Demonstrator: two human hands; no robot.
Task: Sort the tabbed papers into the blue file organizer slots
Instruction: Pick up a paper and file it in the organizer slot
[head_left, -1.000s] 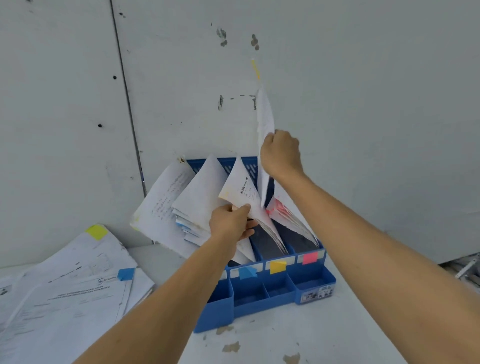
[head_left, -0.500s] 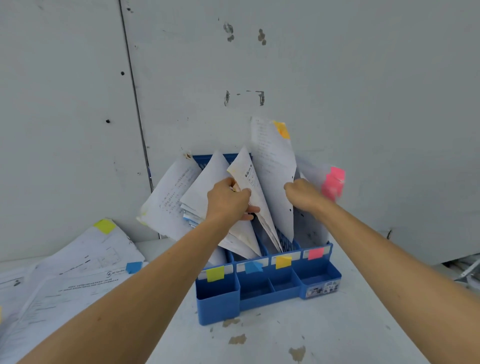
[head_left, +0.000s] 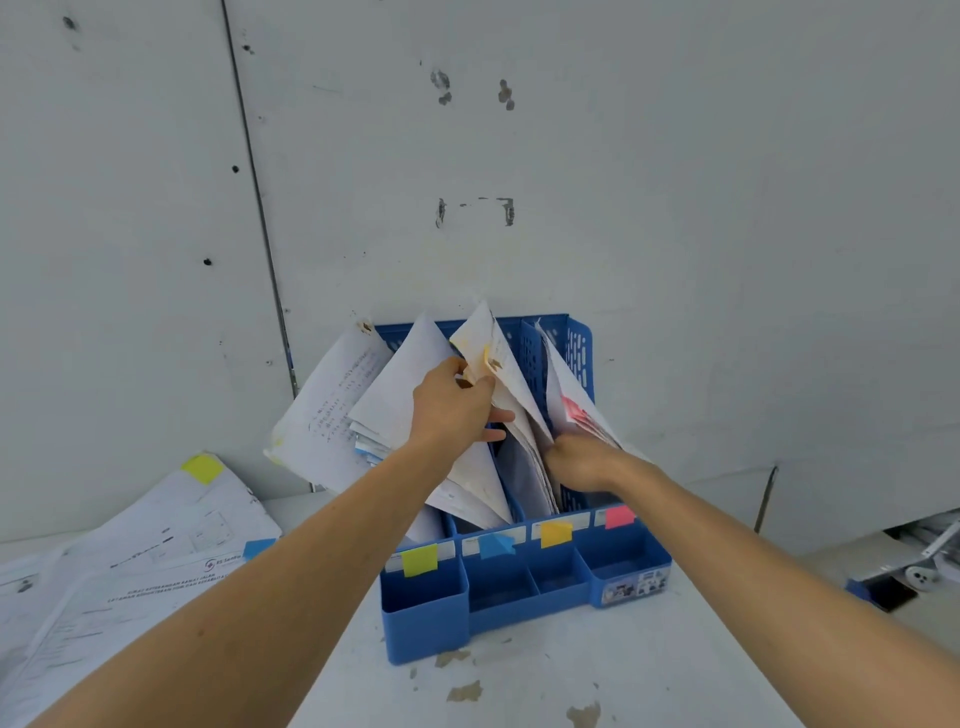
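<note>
**Head view.** We are looking down at the blue file organizer (head_left: 524, 608), which is standing on the desk (head_left: 519, 691) against the wall (head_left: 675, 208). Its four slots are running front to back, away from the person. Its front labels are showing, left to right, yellow-green (head_left: 420, 560), blue (head_left: 496, 545), orange (head_left: 556, 534) and pink (head_left: 619, 516).

The left hand (head_left: 452, 410) is gripping the orange-tabbed sheets (head_left: 498, 358) near their upper edge, thumb and fingers closed round them, and is tilting them leftward. The right hand (head_left: 584, 462) is reaching low between those sheets and the pink-tabbed papers (head_left: 576, 410), which are leaning rightward. Its fingers are hidden among the paper, so we cannot tell whether it is grasping anything, nor on which side of the divider it is lying. We are judging the step in hand to be the seating of a sheet, probably in the orange slot.

The unsorted pile (head_left: 130, 571) is lying flat on the desk, to the left of the organizer, with a yellow-green tab (head_left: 202, 467) and a blue tab (head_left: 257, 548) showing. The left arm is passing nearer this pile. We are therefore expecting the next pick to lie leftward and toward the person, with the matching slots being the two leftmost.
</note>
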